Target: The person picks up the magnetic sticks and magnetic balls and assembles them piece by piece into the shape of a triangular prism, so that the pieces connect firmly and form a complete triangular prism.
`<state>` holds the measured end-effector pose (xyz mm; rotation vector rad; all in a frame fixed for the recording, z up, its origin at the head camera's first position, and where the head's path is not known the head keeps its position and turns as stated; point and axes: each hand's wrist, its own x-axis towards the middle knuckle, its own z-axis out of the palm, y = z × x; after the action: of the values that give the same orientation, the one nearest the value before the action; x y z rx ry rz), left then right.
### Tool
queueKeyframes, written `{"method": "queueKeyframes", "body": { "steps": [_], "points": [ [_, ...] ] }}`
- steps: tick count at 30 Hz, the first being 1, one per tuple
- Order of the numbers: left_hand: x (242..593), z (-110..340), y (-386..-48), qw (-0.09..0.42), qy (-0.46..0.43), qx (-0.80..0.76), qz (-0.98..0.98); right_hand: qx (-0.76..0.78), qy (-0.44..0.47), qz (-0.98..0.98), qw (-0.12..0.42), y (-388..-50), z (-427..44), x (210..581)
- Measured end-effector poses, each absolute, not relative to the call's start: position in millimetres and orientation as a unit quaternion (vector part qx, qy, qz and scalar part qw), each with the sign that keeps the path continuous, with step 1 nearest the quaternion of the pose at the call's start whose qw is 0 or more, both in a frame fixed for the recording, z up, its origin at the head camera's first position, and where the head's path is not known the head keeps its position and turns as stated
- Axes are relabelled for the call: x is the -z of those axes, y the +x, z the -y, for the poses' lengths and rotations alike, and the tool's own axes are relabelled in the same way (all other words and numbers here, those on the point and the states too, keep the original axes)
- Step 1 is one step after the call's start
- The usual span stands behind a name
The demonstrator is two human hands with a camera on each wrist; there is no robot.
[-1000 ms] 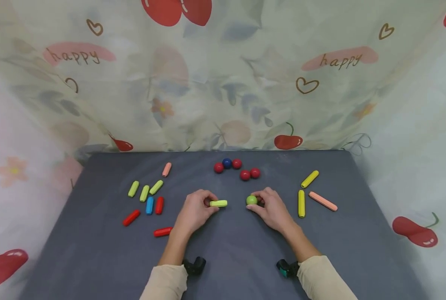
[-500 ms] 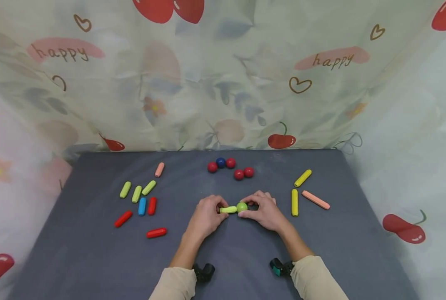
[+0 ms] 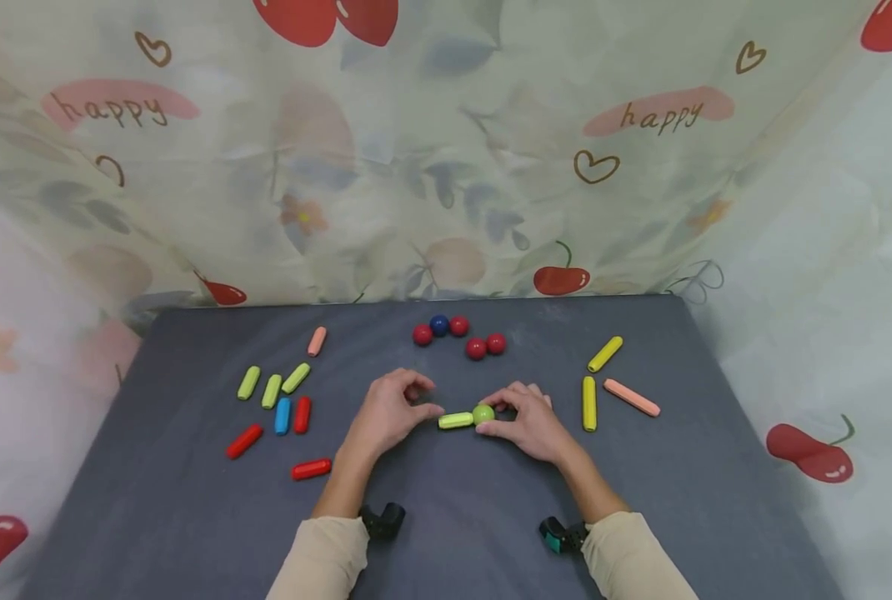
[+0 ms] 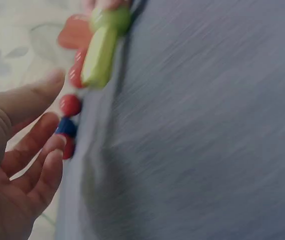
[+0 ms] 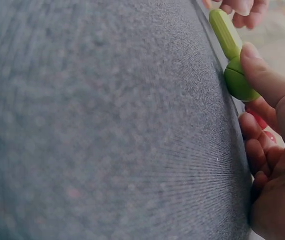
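Note:
My right hand [image 3: 524, 421] pinches a green ball [image 3: 483, 415] between thumb and fingers. A short light-green ribbed stick [image 3: 456, 421] touches the ball's left side end-on; the right wrist view shows the stick [image 5: 226, 34] and the ball [image 5: 240, 80] in line. Just left of the stick, my left hand [image 3: 393, 408] holds nothing, its thumb and fingers parted. In the left wrist view the same hand [image 4: 25, 150] is apart from the stick [image 4: 99, 57], which is blurred there.
Behind the hands lie several red balls [image 3: 476, 348] and a blue ball [image 3: 439, 325]. Several short sticks, including a blue stick [image 3: 283, 415] and a red stick [image 3: 312, 469], are scattered at left. Yellow sticks [image 3: 589, 403] and a long pink stick [image 3: 632, 397] lie at right.
The hands brought the light-green stick and green ball together. My left hand then let go of the stick and drew back leftward. My right hand keeps its grip on the ball.

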<state>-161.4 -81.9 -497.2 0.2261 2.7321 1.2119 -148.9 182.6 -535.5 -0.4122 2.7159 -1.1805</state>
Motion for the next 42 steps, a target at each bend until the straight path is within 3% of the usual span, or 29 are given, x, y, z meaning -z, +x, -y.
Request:
{"method": "queueKeyframes", "body": {
  "steps": [8, 13, 20, 29, 42],
  "points": [
    [495, 95, -223, -0.009, 0.042, -0.4, -0.915, 0.407, -0.139, -0.899, 0.082, -149, -185, 533],
    [500, 94, -251, -0.008, 0.042, -0.383, -0.923, 0.411, -0.141, -0.897, 0.082, -149, -183, 533],
    [509, 86, -261, 0.008, 0.053, -0.331, -0.942, 0.408, -0.142, -0.899, 0.077, -149, -184, 534],
    [504, 97, -240, 0.012, 0.037, -0.344, -0.938, 0.413, -0.148, -0.895, 0.078, -149, -184, 534],
    [500, 110, -159, 0.036, 0.022, -0.414, -0.909, 0.412, -0.139, -0.897, 0.083, -150, -184, 534]
  ]
}}
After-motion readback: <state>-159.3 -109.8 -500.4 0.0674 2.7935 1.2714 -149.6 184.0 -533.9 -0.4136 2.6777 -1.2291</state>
